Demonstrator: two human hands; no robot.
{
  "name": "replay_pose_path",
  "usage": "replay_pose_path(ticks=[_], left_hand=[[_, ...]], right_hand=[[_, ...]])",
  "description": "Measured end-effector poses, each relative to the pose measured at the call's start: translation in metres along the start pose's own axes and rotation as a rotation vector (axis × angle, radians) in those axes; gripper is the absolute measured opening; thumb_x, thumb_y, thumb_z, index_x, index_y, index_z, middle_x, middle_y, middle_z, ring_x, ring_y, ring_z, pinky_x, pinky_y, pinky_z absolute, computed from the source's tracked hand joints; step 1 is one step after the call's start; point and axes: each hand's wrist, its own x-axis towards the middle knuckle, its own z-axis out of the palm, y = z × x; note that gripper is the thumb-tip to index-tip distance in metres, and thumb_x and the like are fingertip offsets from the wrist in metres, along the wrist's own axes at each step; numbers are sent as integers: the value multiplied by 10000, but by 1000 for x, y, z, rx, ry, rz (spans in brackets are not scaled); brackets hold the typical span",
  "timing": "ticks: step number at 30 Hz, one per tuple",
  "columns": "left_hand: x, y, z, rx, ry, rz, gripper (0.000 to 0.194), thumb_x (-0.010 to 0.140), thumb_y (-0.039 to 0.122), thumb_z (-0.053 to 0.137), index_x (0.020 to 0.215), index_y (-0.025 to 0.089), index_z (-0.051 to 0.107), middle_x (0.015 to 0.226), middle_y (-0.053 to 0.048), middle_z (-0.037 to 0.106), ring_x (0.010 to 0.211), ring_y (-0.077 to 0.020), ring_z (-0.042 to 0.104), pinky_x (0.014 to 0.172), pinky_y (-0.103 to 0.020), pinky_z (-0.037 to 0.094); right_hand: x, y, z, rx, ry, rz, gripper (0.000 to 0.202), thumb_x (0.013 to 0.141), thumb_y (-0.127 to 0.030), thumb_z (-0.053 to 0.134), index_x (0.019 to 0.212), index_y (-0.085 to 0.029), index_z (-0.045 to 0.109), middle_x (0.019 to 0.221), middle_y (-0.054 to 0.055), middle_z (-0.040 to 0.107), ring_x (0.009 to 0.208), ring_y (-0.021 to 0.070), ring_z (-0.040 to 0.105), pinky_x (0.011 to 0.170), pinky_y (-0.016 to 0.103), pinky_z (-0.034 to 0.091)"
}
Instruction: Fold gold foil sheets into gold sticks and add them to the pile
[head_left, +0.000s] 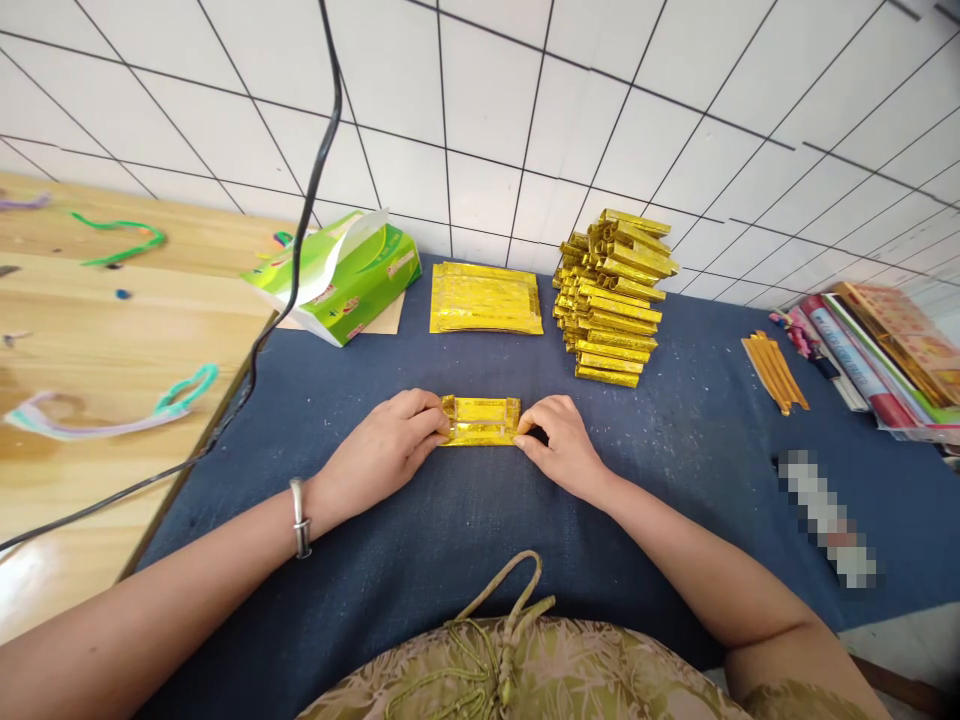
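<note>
A small sheet of shiny gold foil paper point(482, 421), creased and folded along its sides, lies on the blue cloth in front of me. My left hand point(397, 440) pinches its left end, a silver bracelet on that wrist. At the opposite end, thumb and fingers of my right hand point(559, 440) pinch the right edge. Behind it rests a flat stack of gold foil sheets point(486, 300). Beside that stack, to the right, a tall pile of folded gold foil strips point(615, 300) leans near the wall.
A green tissue pack point(375, 285) stands at the back left. A black cable point(319, 165) hangs down across the left side. Orange-gold strips point(775, 372) and a row of books point(874, 365) are on the right, near a blurred-out object point(829, 520). Pipe cleaners point(97, 415) lie on the wooden table.
</note>
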Motion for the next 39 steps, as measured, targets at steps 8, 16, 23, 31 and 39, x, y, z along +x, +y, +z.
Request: replay_pose_path(ticks=[8, 16, 23, 31, 39], left_hand=[[-3, 6, -7, 234, -76, 104, 200, 905, 182, 428, 995, 216, 602, 1015, -58, 598, 968, -215, 529, 835, -371, 418], [-10, 18, -17, 259, -77, 223, 231, 896, 141, 418, 991, 185, 624, 997, -88, 639, 973, -223, 570, 873, -390, 428], [-10, 19, -20, 213, -84, 224, 230, 892, 123, 416, 988, 186, 615, 975, -85, 634, 961, -203, 577, 878, -366, 451], [-8, 9, -11, 322, -110, 232, 213, 895, 151, 438, 1055, 162, 579, 1026, -95, 610, 968, -221, 549, 879, -380, 465], [-5, 1, -5, 267, -51, 181, 217, 912, 192, 392, 993, 167, 593, 980, -84, 605, 942, -204, 547, 868, -352, 468]], right_hand=[[-8, -5, 5, -162, 59, -129, 79, 877, -239, 546, 897, -218, 620, 934, 37, 605, 971, 200, 464, 832, 355, 350], [-13, -11, -2, -419, -5, -368, 213, 937, -173, 412, 988, -183, 619, 962, 75, 651, 1052, 217, 476, 863, 396, 352], [-10, -13, -8, -466, -43, -449, 241, 945, -169, 386, 957, -172, 626, 968, 85, 647, 1058, 223, 478, 848, 389, 371], [-7, -4, -4, -394, -1, -391, 198, 931, -218, 431, 978, -155, 613, 941, 96, 624, 997, 223, 495, 825, 382, 397], [-4, 3, -2, -276, 13, -366, 172, 908, -270, 483, 974, -165, 603, 933, 97, 619, 969, 222, 513, 810, 383, 416]])
